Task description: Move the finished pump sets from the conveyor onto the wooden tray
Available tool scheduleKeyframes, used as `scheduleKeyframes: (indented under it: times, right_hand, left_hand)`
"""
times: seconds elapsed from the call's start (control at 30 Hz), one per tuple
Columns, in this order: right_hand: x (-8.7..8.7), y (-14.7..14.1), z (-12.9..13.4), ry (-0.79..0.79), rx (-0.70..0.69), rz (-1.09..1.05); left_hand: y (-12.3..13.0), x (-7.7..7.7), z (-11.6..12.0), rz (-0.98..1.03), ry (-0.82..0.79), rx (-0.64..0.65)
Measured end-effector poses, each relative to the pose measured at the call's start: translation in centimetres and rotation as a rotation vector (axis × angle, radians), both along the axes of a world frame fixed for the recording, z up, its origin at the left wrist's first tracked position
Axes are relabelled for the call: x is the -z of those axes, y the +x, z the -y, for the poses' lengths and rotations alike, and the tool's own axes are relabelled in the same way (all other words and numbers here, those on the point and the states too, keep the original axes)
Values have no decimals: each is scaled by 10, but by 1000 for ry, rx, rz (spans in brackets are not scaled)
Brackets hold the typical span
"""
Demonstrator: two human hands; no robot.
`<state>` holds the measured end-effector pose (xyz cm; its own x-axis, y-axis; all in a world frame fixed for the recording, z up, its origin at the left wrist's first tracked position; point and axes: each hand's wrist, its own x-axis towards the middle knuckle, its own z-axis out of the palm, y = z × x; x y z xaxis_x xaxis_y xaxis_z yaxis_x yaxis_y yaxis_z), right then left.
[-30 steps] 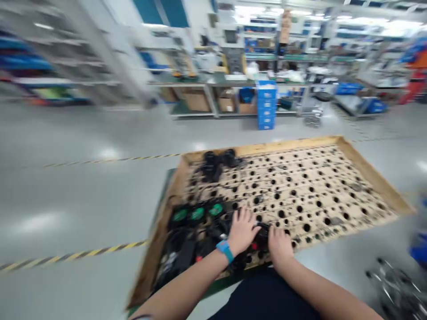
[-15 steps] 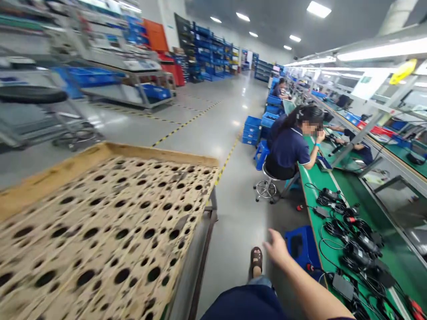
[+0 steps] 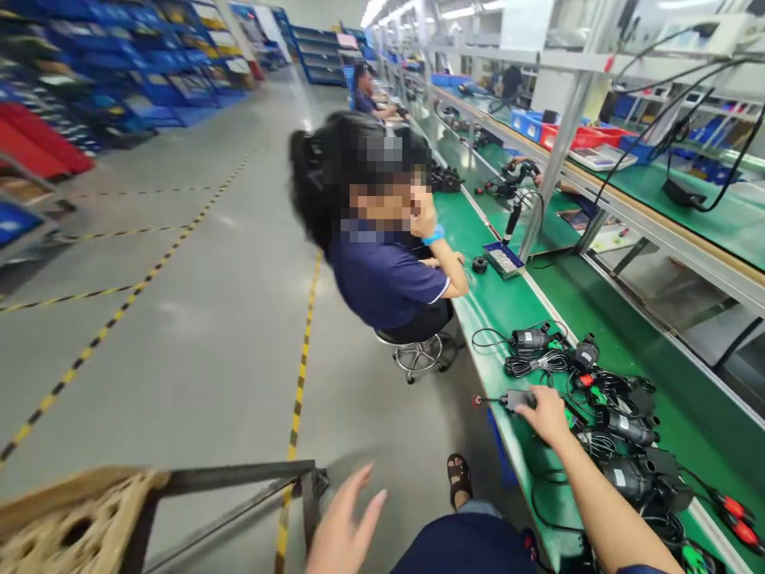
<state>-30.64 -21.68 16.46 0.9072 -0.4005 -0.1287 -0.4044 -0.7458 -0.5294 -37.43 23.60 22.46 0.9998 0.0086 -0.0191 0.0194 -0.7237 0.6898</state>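
Note:
My right hand (image 3: 547,416) is at the near edge of the green bench, thumb and fingers closed around one end of a small black adapter box (image 3: 517,399). A short cable runs from the box to a red-tipped connector (image 3: 476,401) that sticks out past the bench edge. Beside and beyond the hand lie several black pumps (image 3: 627,426) with coiled black cables (image 3: 538,363). Low in the view my left hand (image 3: 347,522) hangs over the floor, its fingers apart and nothing in them.
A co-worker (image 3: 388,271) sits on a round stool (image 3: 418,355) at the green bench (image 3: 460,239). A perforated tan board on a metal frame (image 3: 239,476) stands at lower left. A metal upright (image 3: 559,151) rises from the bench. Yellow-black tape (image 3: 302,375) marks the floor.
My view has turned right and come closer to the bench. My right hand has gone from above the floor to the adapter box. My left hand has come into view.

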Motion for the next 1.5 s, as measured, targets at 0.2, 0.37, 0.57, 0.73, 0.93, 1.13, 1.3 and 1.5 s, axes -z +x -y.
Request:
scheduleKeyframes:
  times: [0.2,0.37,0.57,0.73,0.93,1.13,1.3,1.5]
  right_hand:
    - [18,-7,-19,-295,16,-132]
    - [17,-8,-10,-62,79,-257]
    - [24,19,-1,10,-66,-422]
    - [11,44,14,-24,-200,-517]
    - [-7,50,26,146,-142,-407]
    - [-71,58,41,229,110,371]
    - [-133,58,74,-313,-163,369]
    - [-108,49,101,-310,-395,309]
  left_hand:
    - [204,30,224,78,29,583]
    - [283,50,360,79,249,706]
    - [320,72,411,-32,385,817]
    - [326,65,388,-107,170,582]
    - [320,-18,353,-347,-56,254]
    - [277,-93,364,75,18,504]
    - [242,-116,388,172,239,964]
    - [213,-121,402,338,377,1170]
